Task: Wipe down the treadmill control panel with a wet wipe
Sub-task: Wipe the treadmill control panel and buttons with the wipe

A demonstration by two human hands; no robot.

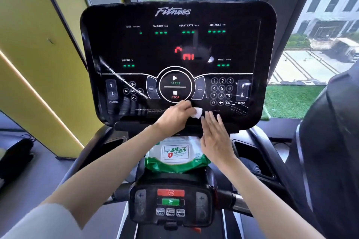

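White wet wipe, crumpled, on black control panel | left hand pinches it | right hand fingers straight

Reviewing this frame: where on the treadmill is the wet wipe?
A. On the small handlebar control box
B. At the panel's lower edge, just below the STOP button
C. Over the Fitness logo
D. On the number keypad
B: the left hand holds the white wet wipe at the lower edge of the control panel, just under the STOP button, while the right hand is flat beside it.
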